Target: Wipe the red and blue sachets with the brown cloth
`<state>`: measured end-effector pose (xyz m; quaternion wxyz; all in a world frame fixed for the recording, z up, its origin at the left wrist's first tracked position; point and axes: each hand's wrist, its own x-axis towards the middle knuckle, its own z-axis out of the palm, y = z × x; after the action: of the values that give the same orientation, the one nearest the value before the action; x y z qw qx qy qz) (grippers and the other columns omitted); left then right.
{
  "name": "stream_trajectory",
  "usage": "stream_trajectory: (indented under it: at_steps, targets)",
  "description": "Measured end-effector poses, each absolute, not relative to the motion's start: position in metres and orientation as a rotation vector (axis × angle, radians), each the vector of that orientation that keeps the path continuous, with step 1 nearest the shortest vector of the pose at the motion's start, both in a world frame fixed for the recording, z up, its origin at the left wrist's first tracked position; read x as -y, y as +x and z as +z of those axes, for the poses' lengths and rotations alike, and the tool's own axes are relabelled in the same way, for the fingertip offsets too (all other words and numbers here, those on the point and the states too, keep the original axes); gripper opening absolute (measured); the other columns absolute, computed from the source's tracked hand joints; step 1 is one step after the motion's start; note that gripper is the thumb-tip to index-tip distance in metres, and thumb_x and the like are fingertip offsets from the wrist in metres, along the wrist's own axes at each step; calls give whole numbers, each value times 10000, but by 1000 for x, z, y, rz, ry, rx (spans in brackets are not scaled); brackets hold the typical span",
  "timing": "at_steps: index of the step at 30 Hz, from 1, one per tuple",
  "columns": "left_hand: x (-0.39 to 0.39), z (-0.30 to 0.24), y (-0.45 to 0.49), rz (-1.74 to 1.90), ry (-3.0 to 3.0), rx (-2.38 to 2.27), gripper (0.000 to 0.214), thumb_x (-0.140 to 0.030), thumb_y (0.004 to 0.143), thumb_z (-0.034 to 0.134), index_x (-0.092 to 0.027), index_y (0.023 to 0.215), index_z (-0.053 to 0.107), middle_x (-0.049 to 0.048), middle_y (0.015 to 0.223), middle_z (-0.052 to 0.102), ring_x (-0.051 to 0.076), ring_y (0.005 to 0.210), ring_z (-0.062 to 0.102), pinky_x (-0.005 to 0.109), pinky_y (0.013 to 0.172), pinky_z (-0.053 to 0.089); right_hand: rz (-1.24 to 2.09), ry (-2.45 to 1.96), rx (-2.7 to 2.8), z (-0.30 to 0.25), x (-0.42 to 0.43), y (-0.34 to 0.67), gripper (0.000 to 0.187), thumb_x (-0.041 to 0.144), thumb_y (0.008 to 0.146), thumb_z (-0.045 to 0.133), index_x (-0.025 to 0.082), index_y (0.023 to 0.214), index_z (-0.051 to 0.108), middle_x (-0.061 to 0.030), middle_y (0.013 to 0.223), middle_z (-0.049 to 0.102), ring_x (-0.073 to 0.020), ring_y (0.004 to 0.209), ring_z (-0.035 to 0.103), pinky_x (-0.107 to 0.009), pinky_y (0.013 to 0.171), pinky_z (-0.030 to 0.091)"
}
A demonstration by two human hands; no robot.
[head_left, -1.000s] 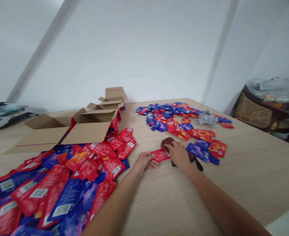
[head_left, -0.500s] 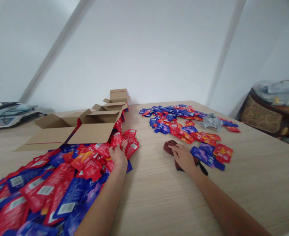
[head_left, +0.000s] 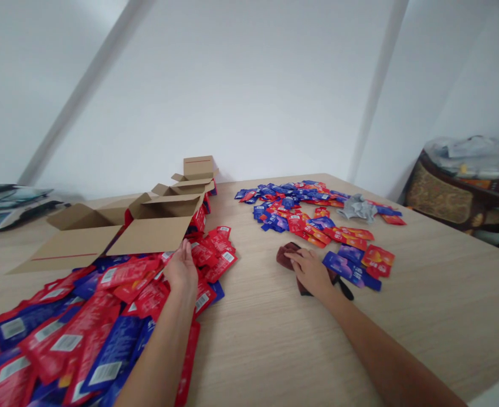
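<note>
A pale wood-grained table (head_left: 249,350) runs back to a plain white wall (head_left: 253,90). Red and blue sachets lie in a deep heap (head_left: 80,333) along its left part, in front of open cardboard boxes (head_left: 151,232); a looser scatter (head_left: 292,203) spreads toward the far right corner. The left hand (head_left: 182,268) is over the heap beside a box flap, palm showing, fingers loosely extended, gripping nothing visible. The right hand (head_left: 313,274) lies on a folded maroon cloth item (head_left: 285,257) mid-table; whether it grips or merely presses, I cannot tell. Handling these slick packets probably goes best by taking one at its crimped end, keeping it flat, and letting the other hand steady the cloth without bunching it. The sachets look thin, glossy and slightly padded; the boxes are stiff matte brown board, the cloth soft and dull. Near the right edge sits a crumpled grey piece (head_left: 357,207), its material unclear
</note>
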<state>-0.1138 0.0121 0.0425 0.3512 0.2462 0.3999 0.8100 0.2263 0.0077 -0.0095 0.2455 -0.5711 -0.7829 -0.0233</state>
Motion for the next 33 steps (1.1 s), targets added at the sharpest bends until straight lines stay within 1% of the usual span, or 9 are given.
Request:
stream_trajectory:
  at_steps: [3, 6, 11, 13, 17, 22, 25, 31, 33]
  targets:
    - [-6, 59, -88, 2126, 462, -821, 175, -63, 836, 377, -136, 762, 519, 143, 904, 654, 187, 978, 622, 301, 841, 539, -51, -1590, 2152, -6, -6, 225, 349, 275, 893, 364, 311, 1162, 583, -44, 1071, 558, -191, 997, 456, -301, 870, 364]
    - [-2, 66, -60, 1942, 476, -780, 161, -40, 824, 388, -95, 783, 533, 146, 908, 664, 175, 932, 642, 265, 835, 525, -42, -1609, 2172, -4, -5, 223, 350, 323, 894, 367, 317, 1179, 570, -51, 1087, 551, -202, 1014, 447, -317, 881, 354]
    - [-19, 44, -1, 1491, 630, -951, 76, -61, 774, 489, -83, 824, 541, 166, 824, 678, 194, 774, 675, 303, 764, 535, -44, -1593, 2179, -1, -2, 221, 338, 395, 880, 408, 316, 1162, 577, -60, 1083, 542, -221, 1024, 434, -333, 875, 354]
    - [-37, 33, 29, 1291, 777, -1045, 116, -74, 761, 511, -85, 873, 540, 152, 814, 681, 177, 724, 673, 303, 743, 530, -46, -1598, 2174, 1, -1, 219, 332, 383, 877, 416, 312, 1159, 578, -63, 1073, 543, -222, 1020, 433, -332, 870, 353]
    - [-87, 23, 90, 929, 1146, -1397, 121, -149, 799, 492, -88, 845, 586, 99, 779, 676, 125, 652, 643, 225, 650, 500, -27, -1615, 2162, 5, 0, 218, 310, 299, 860, 432, 311, 1119, 603, -58, 1064, 544, -214, 1018, 428, -317, 855, 356]
    - [-140, 18, 147, 752, 1222, -1546, 186, -249, 791, 537, -103, 695, 603, 69, 590, 633, 152, 547, 598, 222, 498, 432, 130, -1490, 2248, 8, -3, 221, 277, 206, 802, 475, 317, 962, 672, -6, 1019, 567, -178, 986, 439, -277, 843, 357]
    - [-151, 13, 163, 664, 1228, -1575, 212, -255, 776, 557, -106, 630, 599, 61, 510, 594, 139, 465, 553, 219, 459, 397, 145, -1445, 2277, 9, -5, 223, 225, 214, 787, 498, 278, 888, 688, 1, 999, 580, -170, 971, 448, -273, 848, 349]
    - [-141, 11, 142, 653, 1170, -1576, 255, -198, 829, 423, -106, 652, 583, 47, 509, 579, 99, 396, 479, 200, 425, 363, 207, -1402, 2196, 6, -6, 221, 238, 178, 768, 504, 284, 855, 698, 11, 928, 603, -152, 918, 478, -273, 851, 349]
    - [-127, 12, 118, 663, 1153, -1559, 284, -195, 851, 366, -105, 673, 569, 42, 511, 575, 97, 406, 483, 192, 425, 365, 279, -1364, 2107, 6, -6, 224, 244, 153, 761, 497, 279, 784, 705, 11, 860, 612, -146, 874, 499, -281, 836, 362]
